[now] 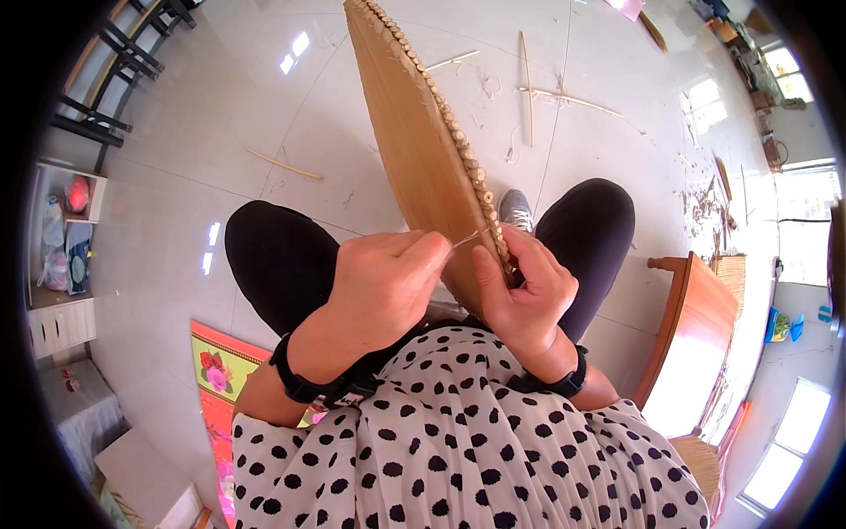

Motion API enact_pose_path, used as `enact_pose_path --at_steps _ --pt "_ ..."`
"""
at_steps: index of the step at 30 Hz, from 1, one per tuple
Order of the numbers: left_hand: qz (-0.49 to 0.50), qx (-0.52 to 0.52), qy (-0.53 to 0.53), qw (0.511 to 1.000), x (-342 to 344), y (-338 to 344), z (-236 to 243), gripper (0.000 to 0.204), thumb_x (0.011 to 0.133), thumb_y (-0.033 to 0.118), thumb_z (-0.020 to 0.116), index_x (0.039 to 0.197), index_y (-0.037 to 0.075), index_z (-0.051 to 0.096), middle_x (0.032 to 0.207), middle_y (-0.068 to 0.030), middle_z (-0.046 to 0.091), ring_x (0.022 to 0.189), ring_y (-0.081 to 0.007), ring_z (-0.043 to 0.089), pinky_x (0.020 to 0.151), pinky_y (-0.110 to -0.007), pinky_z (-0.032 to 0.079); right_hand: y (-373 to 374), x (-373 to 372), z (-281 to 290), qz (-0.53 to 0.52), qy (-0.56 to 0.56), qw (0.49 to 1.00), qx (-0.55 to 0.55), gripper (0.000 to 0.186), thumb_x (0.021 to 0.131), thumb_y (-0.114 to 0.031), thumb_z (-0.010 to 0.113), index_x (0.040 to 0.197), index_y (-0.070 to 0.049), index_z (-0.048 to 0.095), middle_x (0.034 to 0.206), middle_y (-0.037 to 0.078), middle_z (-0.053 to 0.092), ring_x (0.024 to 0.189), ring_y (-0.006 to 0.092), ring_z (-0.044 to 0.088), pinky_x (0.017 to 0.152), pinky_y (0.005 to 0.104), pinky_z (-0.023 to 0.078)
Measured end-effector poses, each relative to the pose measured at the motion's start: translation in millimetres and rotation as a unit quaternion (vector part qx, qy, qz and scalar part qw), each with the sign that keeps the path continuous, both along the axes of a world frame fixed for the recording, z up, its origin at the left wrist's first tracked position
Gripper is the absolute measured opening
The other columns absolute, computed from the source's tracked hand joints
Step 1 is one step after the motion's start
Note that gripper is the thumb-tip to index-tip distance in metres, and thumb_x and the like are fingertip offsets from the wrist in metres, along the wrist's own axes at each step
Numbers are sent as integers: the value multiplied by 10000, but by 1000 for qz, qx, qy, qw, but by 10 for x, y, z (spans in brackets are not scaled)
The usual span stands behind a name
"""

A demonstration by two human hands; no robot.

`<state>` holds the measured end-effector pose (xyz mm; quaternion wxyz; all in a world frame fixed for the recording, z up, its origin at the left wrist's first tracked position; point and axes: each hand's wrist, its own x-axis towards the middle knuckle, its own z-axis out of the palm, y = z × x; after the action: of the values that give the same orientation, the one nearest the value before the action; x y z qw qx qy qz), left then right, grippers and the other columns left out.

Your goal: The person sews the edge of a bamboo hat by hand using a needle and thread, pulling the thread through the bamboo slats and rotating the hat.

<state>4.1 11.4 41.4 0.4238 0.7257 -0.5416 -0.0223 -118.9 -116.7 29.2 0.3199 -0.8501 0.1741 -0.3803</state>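
Between my knees stands a flat tan board (410,145), tilted up on its edge and reaching away from me. A row of cut round stalk ends (458,137) runs along its right rim. My left hand (379,282) is closed in a pinch on a thin pale thread (467,238), which stretches to the rim close to my right hand. My right hand (527,291) grips the board's near right edge, thumb on the tan face and fingers round the stalk ends. The board's lower end is partly hidden behind my hands.
Loose stalks (527,88) and shreds lie on the tiled floor beyond the board, with another stalk (284,164) to the left. A brown wooden piece of furniture (692,317) stands at right. A floral mat (220,388) lies left; shelves (66,273) and stacked black-legged stools (115,66) stand further left.
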Motion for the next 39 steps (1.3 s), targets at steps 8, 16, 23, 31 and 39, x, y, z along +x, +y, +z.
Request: enact_pose_path --at_steps 8,16,23,31,39 --pt "1 -1 -2 1000 23 164 -1 94 767 -38 645 831 26 620 670 -93 620 544 -250 597 490 -300 447 56 36 4 13 -6 1000 -26 261 754 -35 776 982 26 665 862 139 700 598 198 665 530 265 526" --pt "75 11 -2 997 182 626 -179 33 825 -1 644 840 17 620 649 -100 591 519 -246 572 480 -287 441 -318 -25 -145 -147 38 988 14 200 809 -76 749 936 56 670 663 92 607 507 113 519 479 243 429" --pt "118 -57 143 981 116 507 53 42 862 -30 635 892 -2 643 623 -59 606 490 -115 534 484 -224 412 -364 -33 -221 -162 9 979 123 222 839 -70 720 1006 70 680 692 29 615 585 31 489 521 205 428" --pt "40 -74 59 995 -8 -126 -62 53 836 4 670 857 51 659 569 -61 553 442 -167 514 437 -260 383 -279 -22 -195 -142 -35 973 179 284 816 -46 733 1076 59 690 760 -7 645 634 15 501 562 186 440" --pt "45 -40 20 998 -3 -202 -67 78 831 38 678 797 62 612 577 -57 550 457 -203 538 434 -302 386 -273 -52 -271 -129 -24 982 139 305 773 -19 763 1057 63 689 740 17 647 624 18 505 550 184 431"
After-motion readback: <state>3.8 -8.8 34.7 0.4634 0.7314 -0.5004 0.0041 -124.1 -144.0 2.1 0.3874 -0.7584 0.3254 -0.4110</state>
